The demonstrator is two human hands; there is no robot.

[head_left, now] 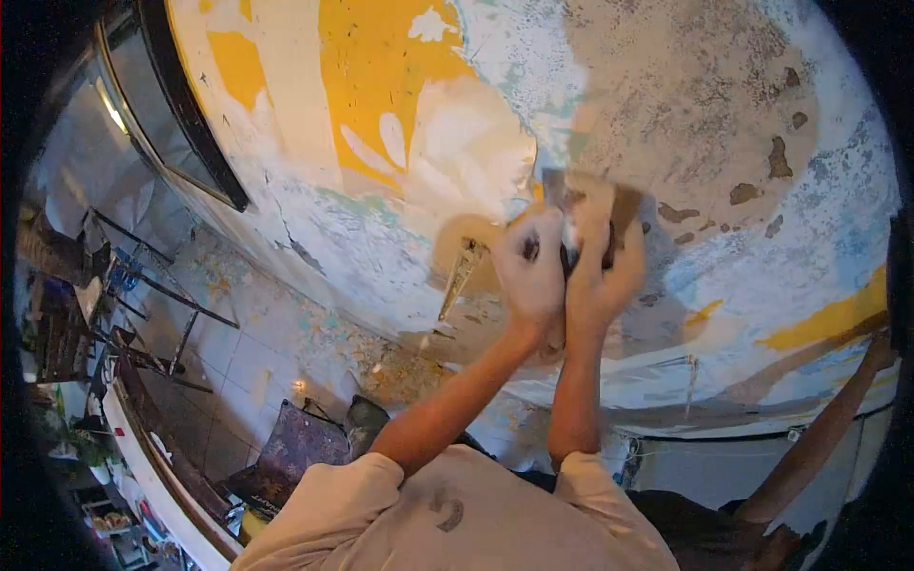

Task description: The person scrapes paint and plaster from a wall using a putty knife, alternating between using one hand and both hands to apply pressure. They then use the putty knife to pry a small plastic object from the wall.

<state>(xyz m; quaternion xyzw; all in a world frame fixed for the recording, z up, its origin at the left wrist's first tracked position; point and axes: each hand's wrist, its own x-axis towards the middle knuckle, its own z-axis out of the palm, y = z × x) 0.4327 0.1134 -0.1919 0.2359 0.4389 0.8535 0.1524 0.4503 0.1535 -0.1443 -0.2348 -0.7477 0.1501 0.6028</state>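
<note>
Both of my hands are raised close together against a peeling wall (476,124). My right hand (614,252) is closed round a scraper (562,183), with fingers lying along its flat, wide blade. My left hand (533,266) is curled shut right beside it, at the scraper's dark handle, which the fingers mostly hide. The blade's edge is at the wall, near the border between a loose cream paint sheet (476,143) and a bare brown patch (666,95). Some blur softens the fingers.
An open electrical box (463,276) sits in the wall left of my hands. Paint flakes (324,343) litter the tiled floor. Bags (300,447) lie below; a metal frame (181,324) stands left. Another person's arm (828,428) reaches the wall at right.
</note>
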